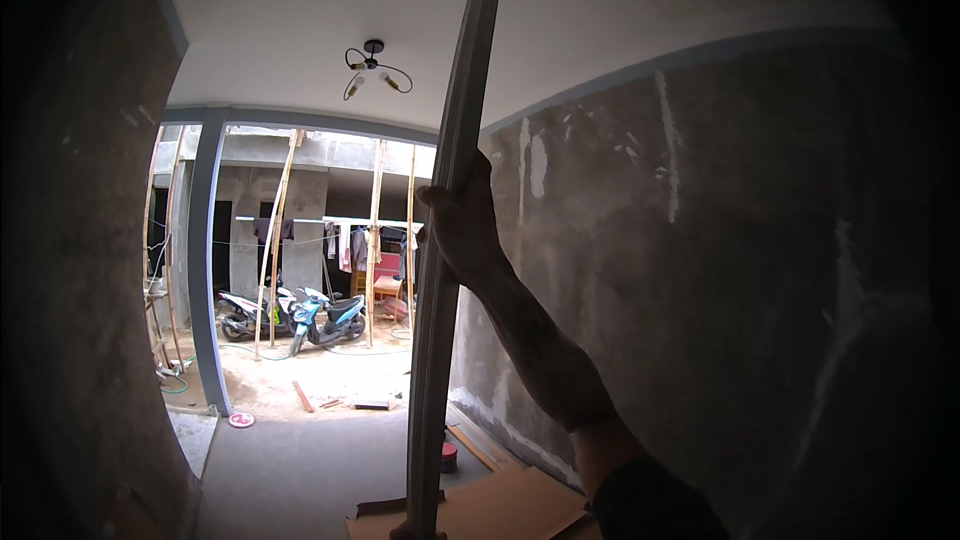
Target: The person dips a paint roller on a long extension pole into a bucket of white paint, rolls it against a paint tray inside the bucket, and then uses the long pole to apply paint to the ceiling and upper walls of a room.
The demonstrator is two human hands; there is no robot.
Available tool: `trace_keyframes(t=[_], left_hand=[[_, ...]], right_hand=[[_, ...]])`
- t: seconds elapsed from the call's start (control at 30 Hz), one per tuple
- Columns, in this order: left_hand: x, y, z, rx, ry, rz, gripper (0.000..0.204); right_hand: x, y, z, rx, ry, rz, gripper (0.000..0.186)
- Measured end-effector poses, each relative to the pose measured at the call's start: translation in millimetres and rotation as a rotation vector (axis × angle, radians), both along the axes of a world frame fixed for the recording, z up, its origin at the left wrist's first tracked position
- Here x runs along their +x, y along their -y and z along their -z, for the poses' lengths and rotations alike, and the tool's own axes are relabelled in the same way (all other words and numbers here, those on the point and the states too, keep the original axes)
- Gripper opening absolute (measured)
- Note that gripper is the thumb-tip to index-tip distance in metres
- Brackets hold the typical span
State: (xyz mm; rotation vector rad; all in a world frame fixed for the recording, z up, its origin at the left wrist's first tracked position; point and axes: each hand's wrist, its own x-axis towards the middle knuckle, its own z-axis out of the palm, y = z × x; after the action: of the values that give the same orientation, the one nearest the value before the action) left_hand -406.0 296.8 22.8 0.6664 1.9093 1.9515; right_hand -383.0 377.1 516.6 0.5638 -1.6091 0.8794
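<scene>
A long grey pole [462,90] with flat faces stands nearly upright in front of me, its top leaning a little right. A narrower section juts from its upper end toward the ceiling. My right hand [462,225] is closed around the pole at about mid-height, the arm reaching up from the lower right. At the lower edge, a small part of my left hand [408,532] shows, wrapped around the pole's lower part. The rest of that hand is cut off.
A ceiling lamp [373,65] hangs ahead. Bare walls flank me, the right wall [700,290] close by. Cardboard [500,508] and a red container [448,457] lie on the floor. Beyond the grey doorframe [207,260] are bamboo poles [376,240] and parked motorbikes [325,320].
</scene>
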Motion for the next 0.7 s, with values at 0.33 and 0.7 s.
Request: trace_keyframes(t=[0.33, 0.7], left_hand=[[-1, 5, -11, 0.084, -0.242, 0.014, 0.018], [38, -28, -68, 0.146, -0.462, -0.011, 0.011]], right_hand=[[13, -6, -16, -0.133, 0.048, 0.031, 0.048], [38, -72, -31, -0.185, 0.038, 0.084, 0.043]])
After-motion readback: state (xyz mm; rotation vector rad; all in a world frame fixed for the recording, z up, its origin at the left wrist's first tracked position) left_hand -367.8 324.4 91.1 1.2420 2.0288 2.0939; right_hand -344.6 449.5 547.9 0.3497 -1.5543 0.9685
